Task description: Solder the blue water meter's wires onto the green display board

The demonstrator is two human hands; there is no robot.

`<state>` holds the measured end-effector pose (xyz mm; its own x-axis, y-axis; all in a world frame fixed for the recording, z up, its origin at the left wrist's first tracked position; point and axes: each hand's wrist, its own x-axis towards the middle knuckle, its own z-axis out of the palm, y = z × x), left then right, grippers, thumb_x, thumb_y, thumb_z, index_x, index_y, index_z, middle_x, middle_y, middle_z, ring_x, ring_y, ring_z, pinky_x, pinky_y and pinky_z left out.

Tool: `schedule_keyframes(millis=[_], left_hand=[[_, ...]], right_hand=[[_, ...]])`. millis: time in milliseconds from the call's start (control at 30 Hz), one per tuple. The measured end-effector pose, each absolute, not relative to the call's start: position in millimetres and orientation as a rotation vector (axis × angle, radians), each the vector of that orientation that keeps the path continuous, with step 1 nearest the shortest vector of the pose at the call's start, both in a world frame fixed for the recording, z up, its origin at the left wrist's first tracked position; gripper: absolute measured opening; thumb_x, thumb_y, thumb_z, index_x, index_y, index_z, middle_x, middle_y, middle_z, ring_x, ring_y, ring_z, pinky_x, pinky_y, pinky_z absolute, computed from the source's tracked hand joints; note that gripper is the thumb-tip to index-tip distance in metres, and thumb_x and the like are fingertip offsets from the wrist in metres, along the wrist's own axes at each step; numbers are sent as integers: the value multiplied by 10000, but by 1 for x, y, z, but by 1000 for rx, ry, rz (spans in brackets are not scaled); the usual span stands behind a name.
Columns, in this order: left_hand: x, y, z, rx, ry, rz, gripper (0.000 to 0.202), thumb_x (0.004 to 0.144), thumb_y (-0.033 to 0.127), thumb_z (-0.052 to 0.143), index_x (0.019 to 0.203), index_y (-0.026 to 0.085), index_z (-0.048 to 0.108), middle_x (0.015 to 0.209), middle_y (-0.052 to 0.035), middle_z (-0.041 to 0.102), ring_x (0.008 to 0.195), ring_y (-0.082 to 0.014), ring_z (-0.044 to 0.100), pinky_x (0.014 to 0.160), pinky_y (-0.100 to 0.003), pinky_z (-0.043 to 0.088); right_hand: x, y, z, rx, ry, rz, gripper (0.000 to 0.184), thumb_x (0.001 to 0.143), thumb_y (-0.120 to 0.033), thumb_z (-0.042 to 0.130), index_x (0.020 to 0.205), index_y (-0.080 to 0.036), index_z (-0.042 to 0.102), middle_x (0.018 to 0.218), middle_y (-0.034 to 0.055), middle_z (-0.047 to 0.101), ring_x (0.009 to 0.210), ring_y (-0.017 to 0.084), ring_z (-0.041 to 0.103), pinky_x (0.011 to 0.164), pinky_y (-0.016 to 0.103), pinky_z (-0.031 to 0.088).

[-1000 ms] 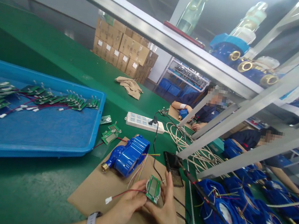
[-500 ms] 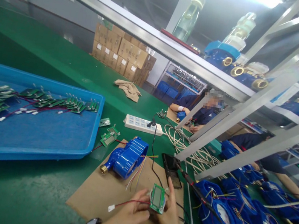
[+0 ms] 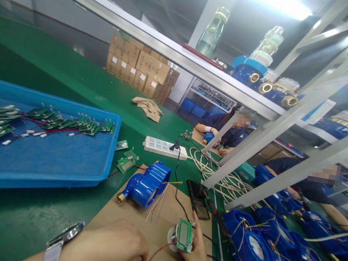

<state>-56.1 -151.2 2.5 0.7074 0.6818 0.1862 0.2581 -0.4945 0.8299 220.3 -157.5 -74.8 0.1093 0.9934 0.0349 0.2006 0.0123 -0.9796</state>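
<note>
My right hand (image 3: 198, 259) grips a small green circuit board with a display (image 3: 184, 235), held upright over the brown cardboard mat (image 3: 132, 219). A red wire runs from the board down toward my left hand (image 3: 107, 250), which is closed into a fist near the bottom edge and seems to pinch that wire. A watch sits on my left wrist (image 3: 58, 242). A blue water meter body (image 3: 147, 184) with coloured wires lies on the mat just beyond my hands.
A blue tray (image 3: 54, 168) with several green boards and red leads sits at left. Loose boards (image 3: 127, 160), a white power strip (image 3: 164, 148), a black device (image 3: 199, 195), white cable coils and several blue meters (image 3: 274, 250) lie right. Two other people work behind the metal frame.
My left hand let go of the board, pulled back toward me and closed into a fist on the red wire. My right hand still holds the board, slightly farther right.
</note>
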Motion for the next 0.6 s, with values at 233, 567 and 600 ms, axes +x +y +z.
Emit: schedule_keyframes(millis=[233, 567, 600], left_hand=[[-35, -83, 36, 3105, 845, 674, 74, 883, 145, 549, 876, 187, 610, 911, -26, 676, 928, -204, 591, 835, -348, 440], [18, -18, 9, 3382, 768, 615, 222, 783, 48, 645, 603, 176, 618, 707, -42, 685, 1000, -237, 568, 1010, -448, 345], [17, -17, 9, 3392, 755, 607, 226, 776, 48, 649, 593, 177, 617, 687, -43, 679, 959, -233, 574, 1001, -446, 352]], right_hand=[[220, -167, -75, -1432, -1242, 978, 1029, 646, -268, 730, 1493, -214, 147, 1238, 70, 607, 1094, 220, 609, 1006, 350, 427], [223, -162, -101, -1408, -1224, 939, 939, 686, -270, 666, 1487, -202, 181, 1337, 80, 553, 1173, 214, 576, 1060, 355, 403], [223, -161, -104, -1393, -1239, 954, 936, 691, -260, 659, 1489, -197, 173, 1353, 86, 541, 1181, 214, 572, 1052, 351, 414]])
